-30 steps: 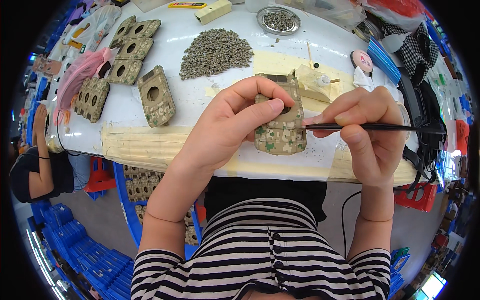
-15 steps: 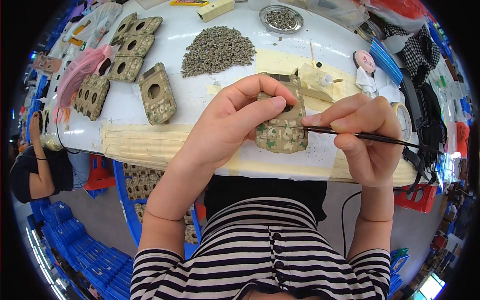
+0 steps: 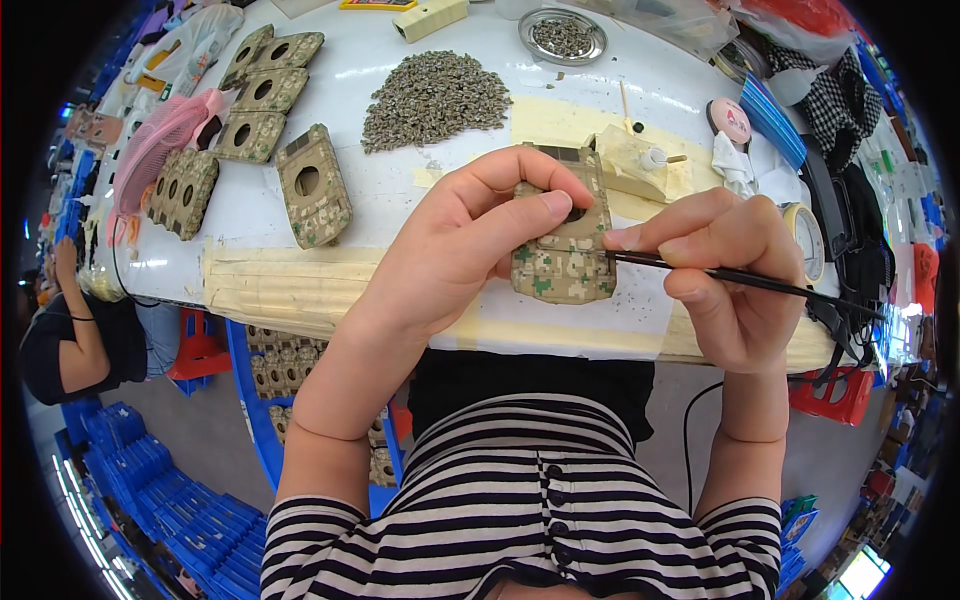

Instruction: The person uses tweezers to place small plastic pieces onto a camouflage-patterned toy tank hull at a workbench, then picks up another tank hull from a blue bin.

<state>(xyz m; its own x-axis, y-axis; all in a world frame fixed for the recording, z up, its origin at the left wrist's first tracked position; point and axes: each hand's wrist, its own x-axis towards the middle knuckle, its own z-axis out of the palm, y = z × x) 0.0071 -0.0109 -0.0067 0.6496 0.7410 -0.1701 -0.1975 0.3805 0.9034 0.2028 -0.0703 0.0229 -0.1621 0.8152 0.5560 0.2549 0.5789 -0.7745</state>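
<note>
My left hand (image 3: 480, 230) is closed around a toy tank hull (image 3: 565, 270) in pixel camouflage, thumb and forefinger curled by its round hole. The hull is tilted up above the table's front edge, and the hand covers much of its left side. In my right hand (image 3: 735, 270) is a pair of dark, slim tweezers (image 3: 740, 273), pinched between thumb and fingers. Their tips meet the hull's right edge; whether they grip a small part there is too small to tell. Beyond the hands lies a heap of tiny camouflage parts (image 3: 435, 100).
More tank hulls (image 3: 313, 185) lie at the left beside a pink mesh item (image 3: 165, 140). A round metal dish (image 3: 563, 38) of small parts stands at the back. A tape-covered block (image 3: 635, 165) with a small pot sits behind the hull. A tape roll (image 3: 803, 240) is at right.
The tweezers have tilted slightly, their rear end a little lower, while the tips stay at the hull's right edge. My left hand and the hull barely differ.
</note>
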